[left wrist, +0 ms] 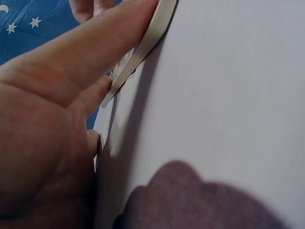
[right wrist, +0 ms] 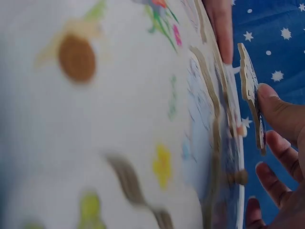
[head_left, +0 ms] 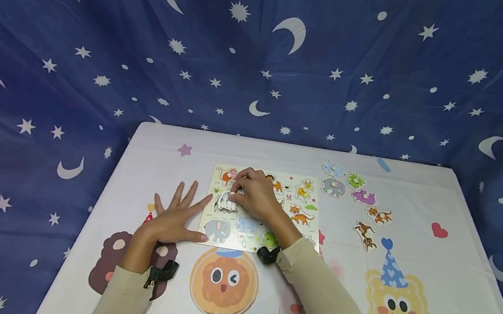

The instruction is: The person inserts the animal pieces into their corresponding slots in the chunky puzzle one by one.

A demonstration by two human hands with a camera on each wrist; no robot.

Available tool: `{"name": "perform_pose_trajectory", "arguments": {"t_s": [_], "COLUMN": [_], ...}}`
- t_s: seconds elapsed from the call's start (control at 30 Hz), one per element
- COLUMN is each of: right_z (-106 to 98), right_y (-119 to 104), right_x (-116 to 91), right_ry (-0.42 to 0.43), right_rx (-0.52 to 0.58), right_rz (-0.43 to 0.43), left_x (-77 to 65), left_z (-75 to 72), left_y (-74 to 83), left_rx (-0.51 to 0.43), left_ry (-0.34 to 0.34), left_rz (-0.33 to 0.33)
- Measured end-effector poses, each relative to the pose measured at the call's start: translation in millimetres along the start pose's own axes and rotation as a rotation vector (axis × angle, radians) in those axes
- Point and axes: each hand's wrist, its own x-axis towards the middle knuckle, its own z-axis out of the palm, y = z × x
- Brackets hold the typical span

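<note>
Your left hand (left wrist: pixel 47 129) is touching the board (head_left: pixel 231 238), fingers apart; your right hand (head_left: pixel 255 192) is pinching the zebra piece (head_left: pixel 226 204), probably needing lining up.

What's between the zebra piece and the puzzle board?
Open gap. In the right wrist view, blue starry cloth shows through between the zebra piece and puzzle board; a knob juts into it.

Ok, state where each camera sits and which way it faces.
Head: worn on the head, facing forward and down at the puzzle board; left hand, right hand and both sleeves show.
Left wrist: on that wrist, looking past the left hand along the tablecloth and puzzle board's edge.
Right wrist: on that wrist, looking across the puzzle board at the right hand.
Shared: head and right wrist both show the zebra piece.
</note>
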Motion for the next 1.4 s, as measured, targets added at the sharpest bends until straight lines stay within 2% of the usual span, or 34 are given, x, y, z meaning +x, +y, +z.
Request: {"name": "perform_pose_trajectory", "arguments": {"t_s": [0.27,0.57,1.4], "right_z": [11.4,19.7,17.9], "right_y": [-6.8,-9.1,-13.6], "right_x": [2.8,3.6,6.7], "right_ry": [-0.06,-0.072,-0.106], "right_rx": [-0.022,-0.023,-0.011], "right_rz": [0.082,0.122,0.145], "left_x": [0.4,0.2,-0.8], "left_z": [2.6,0.0,0.2], "left_y": [-1.6,0.2,0.5], "left_rx": [-0.014,0.004,0.007], "left_ry": [-0.001,-0.008,-0.008], "left_rz": [0.007,-0.003,-0.008]}}
